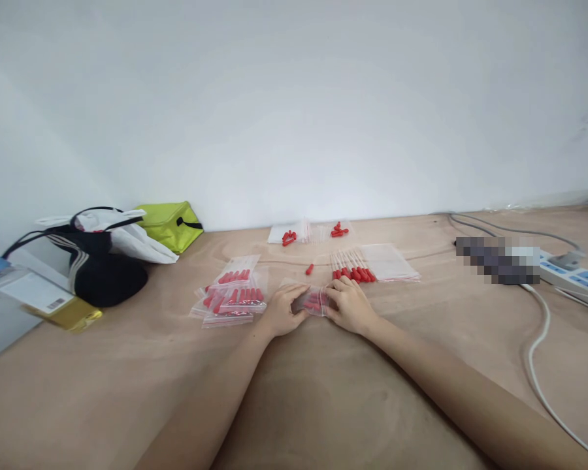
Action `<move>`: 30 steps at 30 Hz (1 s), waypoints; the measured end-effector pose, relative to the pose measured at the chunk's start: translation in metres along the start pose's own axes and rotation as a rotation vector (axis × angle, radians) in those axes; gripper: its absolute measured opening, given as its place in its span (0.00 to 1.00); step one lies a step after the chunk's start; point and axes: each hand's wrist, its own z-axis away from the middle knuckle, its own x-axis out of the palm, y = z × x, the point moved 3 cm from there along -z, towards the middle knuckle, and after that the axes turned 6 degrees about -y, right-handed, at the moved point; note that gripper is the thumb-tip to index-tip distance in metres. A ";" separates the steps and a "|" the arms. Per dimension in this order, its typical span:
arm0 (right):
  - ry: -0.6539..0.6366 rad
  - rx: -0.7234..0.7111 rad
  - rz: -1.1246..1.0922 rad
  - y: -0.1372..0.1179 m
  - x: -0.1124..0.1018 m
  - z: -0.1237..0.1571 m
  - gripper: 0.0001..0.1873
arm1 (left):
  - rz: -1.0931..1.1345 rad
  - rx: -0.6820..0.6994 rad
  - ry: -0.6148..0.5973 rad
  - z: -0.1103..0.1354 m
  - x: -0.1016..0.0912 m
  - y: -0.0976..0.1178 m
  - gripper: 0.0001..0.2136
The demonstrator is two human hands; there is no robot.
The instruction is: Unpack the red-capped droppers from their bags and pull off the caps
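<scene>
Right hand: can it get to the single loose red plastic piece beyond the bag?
Probably yes. The single loose red plastic piece lies on the bare plywood table, just past the right hand, nothing between. But that hand and the left hand both grip the small clear zip bag.

Both hands [285, 309] [350, 304] pinch a clear bag [314, 301] of red pieces.

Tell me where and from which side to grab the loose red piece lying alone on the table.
Grip the loose red piece across its narrow middle, thumb and forefinger coming from above. It lies flat on the bare table with nothing touching it, so its long sides are free.
</scene>
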 end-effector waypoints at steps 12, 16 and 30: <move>-0.056 0.072 -0.117 0.000 0.003 -0.003 0.05 | 0.020 0.020 -0.007 0.000 0.000 0.002 0.19; -0.018 0.111 -0.303 0.004 0.003 0.001 0.06 | 0.020 0.016 -0.006 0.000 0.000 0.000 0.19; -0.193 0.420 -1.034 0.080 -0.046 0.006 0.09 | -0.007 -0.050 -0.043 0.000 -0.001 0.000 0.21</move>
